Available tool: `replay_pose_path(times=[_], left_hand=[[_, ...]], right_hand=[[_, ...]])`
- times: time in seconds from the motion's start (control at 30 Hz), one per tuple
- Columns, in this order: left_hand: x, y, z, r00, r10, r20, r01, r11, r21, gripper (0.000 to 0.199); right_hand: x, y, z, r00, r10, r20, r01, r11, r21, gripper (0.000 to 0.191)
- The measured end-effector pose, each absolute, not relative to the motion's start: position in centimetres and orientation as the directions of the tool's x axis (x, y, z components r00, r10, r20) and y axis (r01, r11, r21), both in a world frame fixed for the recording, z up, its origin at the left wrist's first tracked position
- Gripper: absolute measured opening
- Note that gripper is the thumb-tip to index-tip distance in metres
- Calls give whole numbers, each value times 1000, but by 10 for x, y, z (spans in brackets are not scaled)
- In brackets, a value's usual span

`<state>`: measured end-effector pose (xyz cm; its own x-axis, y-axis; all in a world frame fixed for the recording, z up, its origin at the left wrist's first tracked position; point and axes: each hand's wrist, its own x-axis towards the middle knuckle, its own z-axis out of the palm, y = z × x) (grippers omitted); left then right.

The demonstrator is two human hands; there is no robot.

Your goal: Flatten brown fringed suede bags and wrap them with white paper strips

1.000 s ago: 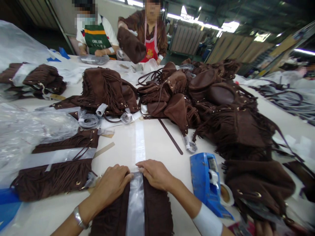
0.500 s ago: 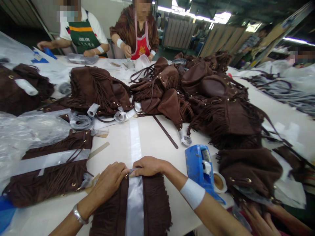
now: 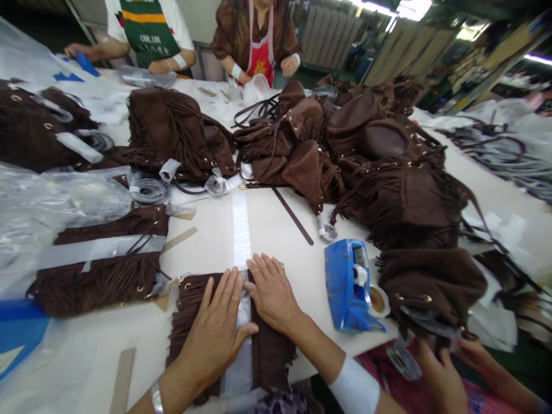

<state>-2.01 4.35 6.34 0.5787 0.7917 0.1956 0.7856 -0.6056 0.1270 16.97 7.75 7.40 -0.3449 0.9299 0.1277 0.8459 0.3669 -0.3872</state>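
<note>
The left hand (image 3: 211, 330) and right hand (image 3: 275, 292) are lying open, palms down, grasping nothing; the step in hand appears to be flattening the fringed brown bag (image 3: 269, 356) and its pale strip (image 3: 236, 372). The bag is resting on the worktop (image 3: 287, 247) at 6 o'clock; the tape dispenser (image 3: 337, 290) is standing at its 2 o'clock. Further smoothing would be requiring even pressure, strip centred.
</note>
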Motion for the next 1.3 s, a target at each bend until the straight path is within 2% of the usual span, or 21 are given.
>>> replay_pose_path(times=[0.07,0.2,0.37,0.53,0.63,0.73,0.93,1.03,1.13,1.2,1.3], left_hand=[[-23,34,54,588,794,155,789,-605,105,89],[-33,34,44,600,792,112,787,-609,100,89],[-32,36,50,591,794,139,785,-606,129,85],[-35,7,74,529,816,233,802,-571,177,83],[-37,-19,77,554,795,246,788,-596,151,80],[-36,-31,59,584,775,242,780,-618,97,78],[-37,-31,38,583,764,274,780,-621,73,75],[-44,-32,48,571,750,334,773,-628,91,73],[-55,-32,55,488,778,396,800,-580,154,69],[-62,-30,51,456,790,411,815,-556,164,70],[-67,-28,33,473,794,383,820,-555,138,75]], right_hand=[[170,71,64,-350,927,132,857,374,-353,53],[170,71,52,-357,923,141,865,384,-322,55],[169,74,54,-358,923,140,875,384,-296,53],[172,44,79,-346,919,189,879,388,-276,57],[173,5,86,-313,924,222,884,369,-288,58],[170,-27,71,-299,931,211,887,352,-299,58],[173,-36,44,-282,929,240,884,348,-311,60],[186,-37,58,-236,930,280,866,332,-373,55],[194,-49,75,-131,920,370,869,286,-404,57],[190,-60,77,-167,913,372,876,311,-369,63],[177,-74,64,-282,913,295,874,371,-315,71]])
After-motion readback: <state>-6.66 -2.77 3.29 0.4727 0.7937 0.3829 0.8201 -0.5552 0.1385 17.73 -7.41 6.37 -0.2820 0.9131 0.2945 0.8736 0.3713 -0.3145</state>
